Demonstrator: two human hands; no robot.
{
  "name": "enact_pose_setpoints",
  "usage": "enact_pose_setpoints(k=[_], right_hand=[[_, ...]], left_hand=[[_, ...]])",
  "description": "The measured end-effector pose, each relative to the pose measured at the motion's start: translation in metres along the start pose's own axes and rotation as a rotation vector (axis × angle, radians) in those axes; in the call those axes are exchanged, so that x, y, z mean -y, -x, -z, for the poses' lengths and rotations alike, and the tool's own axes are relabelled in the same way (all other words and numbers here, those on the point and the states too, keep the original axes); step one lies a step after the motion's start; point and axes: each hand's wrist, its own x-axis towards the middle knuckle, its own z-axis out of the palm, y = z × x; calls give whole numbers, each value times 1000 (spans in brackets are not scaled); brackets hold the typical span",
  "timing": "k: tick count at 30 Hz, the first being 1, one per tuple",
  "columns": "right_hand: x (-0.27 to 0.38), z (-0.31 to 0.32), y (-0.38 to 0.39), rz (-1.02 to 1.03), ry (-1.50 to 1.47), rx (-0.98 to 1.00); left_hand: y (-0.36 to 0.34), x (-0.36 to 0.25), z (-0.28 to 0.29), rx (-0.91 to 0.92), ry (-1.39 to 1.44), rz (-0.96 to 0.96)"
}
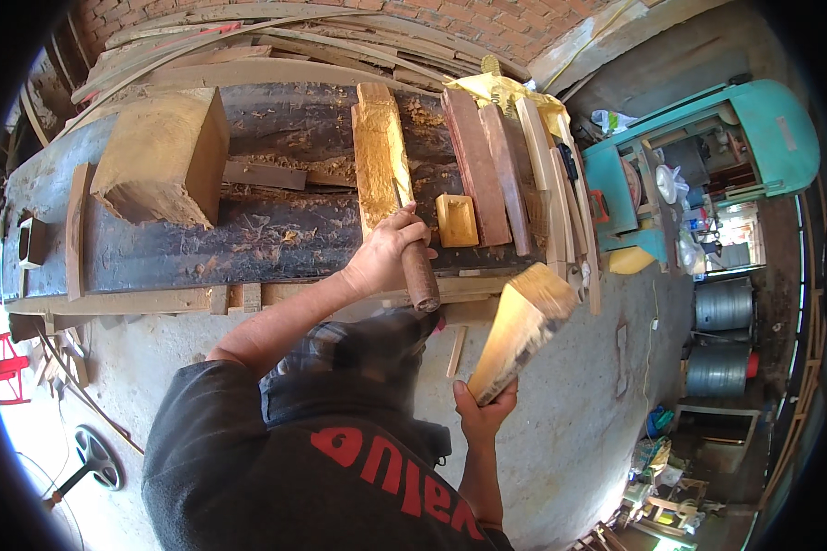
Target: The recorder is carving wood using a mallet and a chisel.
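My left hand (388,250) is closed around a chisel with a thick round wooden handle (420,279). The thin blade (398,193) points away from me, its tip at a yellowish wood piece (377,138) lying across the dark workbench (276,230). The cut face of that piece looks rough and hollowed. Lower right, my right hand (485,409) grips a wooden mallet (519,321) by its narrow end. Its broad, worn head is raised off the bench's front edge, apart from the chisel. A small yellow block (457,221) sits just right of the chisel.
A big wood block (167,156) stands on the bench's left. Reddish boards (476,165) and pale strips (547,174) lie to the right. Long planks (276,46) are stacked behind, against a brick wall. A teal machine (772,138) stands far right.
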Motion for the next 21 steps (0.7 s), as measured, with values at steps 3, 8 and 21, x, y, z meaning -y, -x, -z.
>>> enact_pose_setpoints(k=[3, 8, 21], right_hand=[[3, 5, -1, 24, 58, 10], [16, 1, -6, 19, 83, 45], [-6, -6, -5, 296, 236, 244]], left_hand=[[-5, -16, 4, -27, -6, -20], [-1, -9, -7, -265, 50, 36], [3, -11, -13, -399, 38, 63]])
